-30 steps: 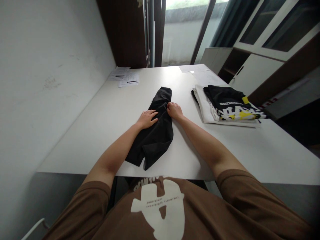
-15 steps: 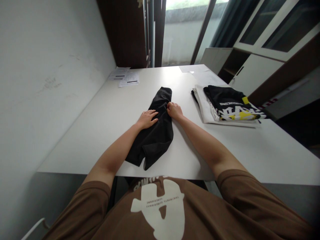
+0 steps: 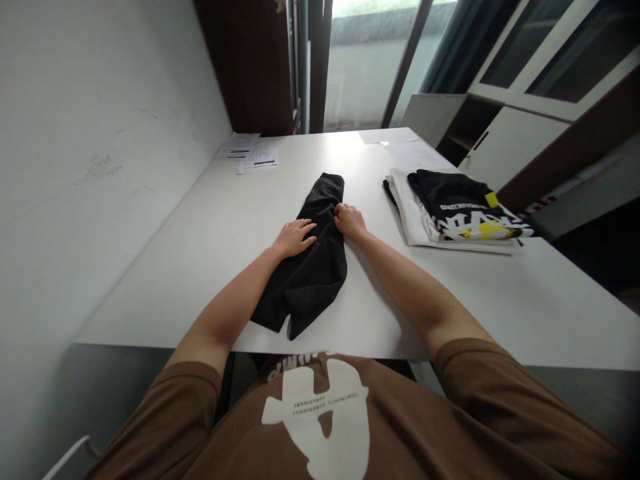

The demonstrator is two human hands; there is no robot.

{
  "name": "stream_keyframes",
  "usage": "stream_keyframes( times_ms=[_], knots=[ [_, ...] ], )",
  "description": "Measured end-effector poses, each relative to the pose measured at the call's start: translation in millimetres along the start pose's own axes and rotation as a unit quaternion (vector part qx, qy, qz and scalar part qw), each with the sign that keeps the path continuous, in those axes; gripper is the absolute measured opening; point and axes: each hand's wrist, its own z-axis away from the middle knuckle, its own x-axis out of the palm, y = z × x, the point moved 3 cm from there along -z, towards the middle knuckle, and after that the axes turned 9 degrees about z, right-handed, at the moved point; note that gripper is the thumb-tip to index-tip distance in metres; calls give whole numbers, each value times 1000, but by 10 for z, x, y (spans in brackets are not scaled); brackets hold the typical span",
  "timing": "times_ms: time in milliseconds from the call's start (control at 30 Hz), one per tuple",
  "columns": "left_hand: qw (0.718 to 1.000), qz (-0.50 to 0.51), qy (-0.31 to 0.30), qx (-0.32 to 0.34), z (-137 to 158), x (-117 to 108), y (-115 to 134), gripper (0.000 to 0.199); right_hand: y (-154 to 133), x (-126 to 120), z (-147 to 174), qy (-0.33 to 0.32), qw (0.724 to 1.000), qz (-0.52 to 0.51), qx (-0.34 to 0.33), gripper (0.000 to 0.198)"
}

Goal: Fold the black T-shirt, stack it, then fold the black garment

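Left hand (image 3: 296,238): lying palm-down, fingers extended and slightly spread, resting on rather than gripping a black garment (image 3: 320,270), matte, creased, long and narrow, which is stretching up the white table (image 3: 185,273) from near its front edge; light, even pressure is probably serving best. Right hand (image 3: 349,219): curling its fingers at the garment's right edge, any pinch being hidden. Farther right, a soft, folded clothes stack (image 3: 465,210) is lying apart.

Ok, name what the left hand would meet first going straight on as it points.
Likely the right hand, at the right edge of the black garment beneath the left hand, though depth is unclear.
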Motion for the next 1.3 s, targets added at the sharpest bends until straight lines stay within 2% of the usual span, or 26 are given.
stream_keyframes(
  times_ms=[1300],
  knots=[
    [1000,5,-1,0,-17,3,-6,59,31,43,-20,4,1000,3,-3,22]
  ],
)
